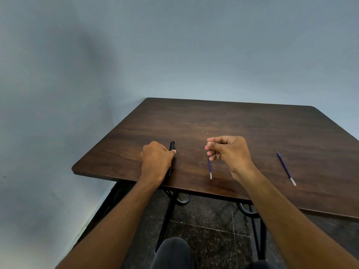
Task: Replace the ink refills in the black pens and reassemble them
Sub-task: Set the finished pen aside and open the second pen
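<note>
Refill (210, 167) comes first: a thin blue tube with a pale tip, pinched at its upper end by the right hand (227, 150), its lower end hanging close over the desk (223, 121); whether the tip touches the wood I cannot tell. It looks very light and slightly springy, so it would likely bow if pushed hard from the far end. A grip nearer the tip that enters the barrel would steer it better, with gentle pressure only. The smooth plastic may roll between fingertips.

Pen (172, 146) sits in the left hand (157, 162), which is closed round it, the black end poking out beyond the thumb and a sliver of the body showing below the palm. It seems rigid and light, sturdy enough for a firm fist. The palm hides most of it, so whether it is open or capped cannot be told. Holding near the open end would steady the mouth for the refill.

A second refill (286, 168) lies flat on the desk, well to the right of the right hand, untouched.

Count: two refills, one held and one lying; one black pen in view, though the task speaks of several. Both hands are occupied, neither spread wide.
</note>
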A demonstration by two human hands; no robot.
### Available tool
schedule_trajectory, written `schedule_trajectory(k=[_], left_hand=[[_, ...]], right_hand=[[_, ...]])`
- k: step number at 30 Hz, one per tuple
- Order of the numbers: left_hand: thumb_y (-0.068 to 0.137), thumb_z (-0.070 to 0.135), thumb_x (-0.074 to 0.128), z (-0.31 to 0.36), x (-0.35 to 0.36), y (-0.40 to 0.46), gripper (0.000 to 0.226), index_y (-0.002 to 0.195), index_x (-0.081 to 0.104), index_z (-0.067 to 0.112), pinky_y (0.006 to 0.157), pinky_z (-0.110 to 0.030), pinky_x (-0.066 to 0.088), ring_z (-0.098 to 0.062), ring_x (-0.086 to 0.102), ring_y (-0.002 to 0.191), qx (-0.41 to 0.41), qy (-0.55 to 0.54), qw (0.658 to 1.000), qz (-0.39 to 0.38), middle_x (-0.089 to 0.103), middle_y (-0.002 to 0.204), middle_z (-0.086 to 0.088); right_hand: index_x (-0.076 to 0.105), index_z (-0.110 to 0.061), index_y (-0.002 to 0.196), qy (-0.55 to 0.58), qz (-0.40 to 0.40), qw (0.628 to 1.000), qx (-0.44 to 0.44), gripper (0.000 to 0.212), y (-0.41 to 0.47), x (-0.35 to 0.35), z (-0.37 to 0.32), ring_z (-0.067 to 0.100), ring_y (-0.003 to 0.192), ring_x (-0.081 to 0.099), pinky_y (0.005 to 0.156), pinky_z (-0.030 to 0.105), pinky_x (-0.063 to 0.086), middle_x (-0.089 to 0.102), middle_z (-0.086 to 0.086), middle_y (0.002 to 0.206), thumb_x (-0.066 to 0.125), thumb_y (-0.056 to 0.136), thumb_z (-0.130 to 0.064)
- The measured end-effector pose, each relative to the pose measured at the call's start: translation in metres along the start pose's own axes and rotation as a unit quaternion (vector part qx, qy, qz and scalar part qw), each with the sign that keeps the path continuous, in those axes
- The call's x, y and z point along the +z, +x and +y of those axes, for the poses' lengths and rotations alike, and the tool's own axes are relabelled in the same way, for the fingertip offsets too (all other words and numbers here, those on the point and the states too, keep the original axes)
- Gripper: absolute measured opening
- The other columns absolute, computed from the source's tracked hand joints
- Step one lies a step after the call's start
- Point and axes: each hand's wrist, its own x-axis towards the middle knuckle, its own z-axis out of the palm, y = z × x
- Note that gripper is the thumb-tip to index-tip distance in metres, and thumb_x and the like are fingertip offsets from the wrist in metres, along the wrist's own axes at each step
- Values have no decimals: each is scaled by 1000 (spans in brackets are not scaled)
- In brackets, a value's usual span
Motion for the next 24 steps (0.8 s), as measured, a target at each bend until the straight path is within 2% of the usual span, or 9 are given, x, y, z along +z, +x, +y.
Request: schedule_trajectory(k=[5, 9, 12, 14, 17, 20, 21, 23, 24], left_hand=[[84, 45, 76, -1, 1, -2, 33, 68, 79, 16, 75, -35, 61, -12, 67, 57, 4, 38, 999, -8, 69, 56, 3], [85, 49, 74, 1, 0, -5, 33, 74, 80, 18, 77, -37, 60, -15, 67, 61, 15, 67, 998, -13, 68, 57, 3], [85, 55, 72, 4, -2, -6, 42, 69, 77, 17, 67, -34, 58, -14, 65, 57, 12, 84, 996, -27, 67, 57, 1], [83, 63, 69, 4, -3, -3, 55, 59, 71, 13, 56, -28, 48, -14, 62, 52, 0, 105, 994, -33, 64, 53, -1], [80, 70, 65, 2, -3, 0, 65, 54, 67, 11, 57, -31, 47, -18, 62, 53, -7, 121, 992, -23, 61, 50, -3], [90, 57, 63, 8, -3, -8, 52, 62, 72, 15, 62, -32, 51, -13, 60, 54, 40, 122, 992, 0, 64, 56, 0], [94, 49, 63, 11, -2, -11, 42, 71, 75, 16, 64, -30, 48, -11, 59, 59, 77, 121, 990, 18, 68, 64, 0], [97, 36, 63, 17, 3, -19, 26, 87, 78, 17, 70, -30, 46, -13, 60, 72, 152, 94, 983, 51, 71, 80, 0], [96, 32, 64, 22, 8, -24, 21, 90, 77, 17, 74, -32, 49, -14, 60, 77, 174, 70, 981, 49, 71, 84, 0]], right_hand=[[72, 0, 91, -19, 7, 1000, 2, 8, 0, -4, 3, 23, 63, 66, 57, 29, 59, 74, 21, 80, 67, 90, 6], [73, 2, 94, -29, 13, 999, 3, 7, 0, -4, 3, 22, 62, 67, 56, 28, 59, 75, 19, 78, 68, 90, 5], [73, 3, 93, -48, 26, 998, -9, 7, -1, -7, -2, 20, 60, 65, 52, 26, 57, 74, 18, 76, 67, 91, 5], [75, 1, 89, -84, 53, 995, -26, 8, 0, -15, -5, 17, 57, 63, 50, 26, 55, 74, 14, 73, 67, 90, 2], [79, -9, 82, -189, 115, 973, -67, 11, 5, -36, -9, 4, 52, 62, 52, 21, 51, 73, 0, 64, 71, 89, -10], [78, -11, 73, -318, 157, 930, -95, 17, 5, -57, -15, -3, 55, 60, 51, 3, 40, 69, -9, 64, 74, 89, -18], [75, -10, 68, -347, 160, 920, -85, 23, 6, -64, -14, -1, 57, 60, 50, 5, 40, 69, -6, 64, 74, 88, -20], [64, -8, 56, -387, 157, 907, -44, 38, 10, -72, -7, 13, 54, 61, 50, 21, 46, 64, 1, 58, 77, 87, -26], [57, -9, 54, -404, 154, 901, -14, 44, 10, -73, -4, 19, 54, 59, 48, 26, 42, 58, 3, 55, 78, 85, -32]])
